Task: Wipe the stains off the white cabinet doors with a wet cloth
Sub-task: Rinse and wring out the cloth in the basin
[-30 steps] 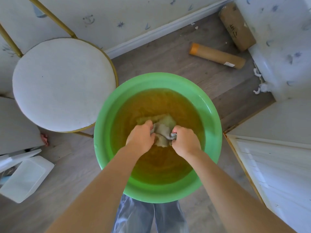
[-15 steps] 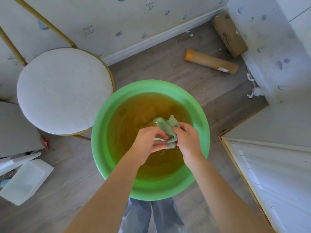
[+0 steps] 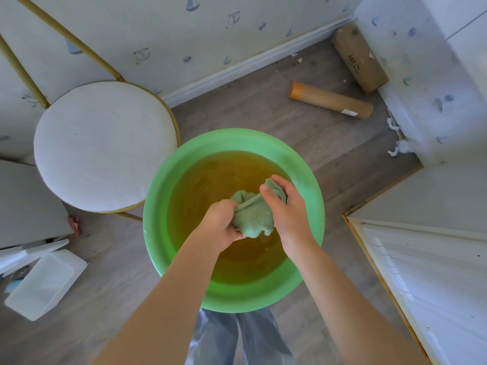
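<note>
The cloth (image 3: 253, 213), sunk in the murky water a second ago, is now lifted clear above the green basin (image 3: 155, 206) as a bunched wad. The left hand (image 3: 222, 223) grips its lower end with curled fingers, and the right hand (image 3: 286, 206) has shifted from a side pinch to wrapping over its upper end. The white stool (image 3: 102, 146) stands just beside the basin

Two bare forearms, no sleeves in view, no watch or rings visible on left hand (image 3: 224, 222) or right hand (image 3: 288, 214). Below, loose light blue-grey trousers (image 3: 237, 338) of thin, slightly shiny fabric, creased lengthwise, both legs seen from above. Feet out of view.
</note>
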